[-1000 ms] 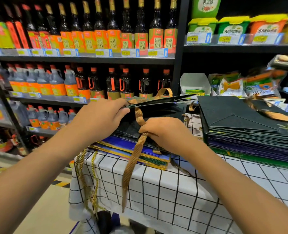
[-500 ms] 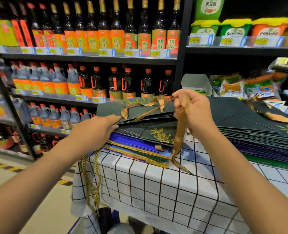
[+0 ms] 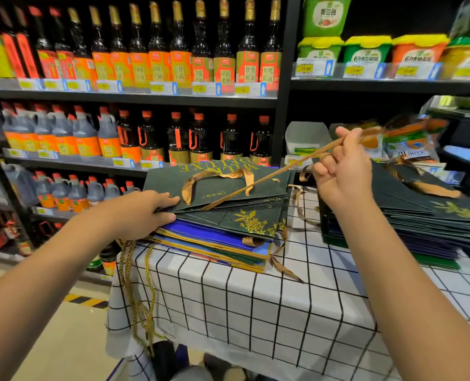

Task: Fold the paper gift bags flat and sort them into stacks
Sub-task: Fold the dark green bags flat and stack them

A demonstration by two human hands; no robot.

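A flat dark green gift bag [image 3: 261,185] with gold lettering lies on top of the left stack [image 3: 217,237] of green, blue and gold-edged bags. My left hand [image 3: 143,213] grips that bag's near left edge, thumb on top and fingers under it. My right hand [image 3: 341,171] is raised above the gap between the stacks and pinches the bag's gold ribbon handle [image 3: 269,177], drawn taut up and to the right. A taller stack of flat dark green bags [image 3: 426,218] sits at the right.
The stacks rest on a table with a white black-grid cloth [image 3: 255,303]. Gold cord handles [image 3: 134,284] hang over its left edge. Store shelves of sauce bottles [image 3: 156,61] and packaged food [image 3: 365,50] stand right behind. The aisle floor [image 3: 63,339] lies at lower left.
My right hand has lifted from the stack up and to the right, pulling the gold ribbon taut. The top green bag has dropped flat onto the left stack; my left hand stays at its edge.
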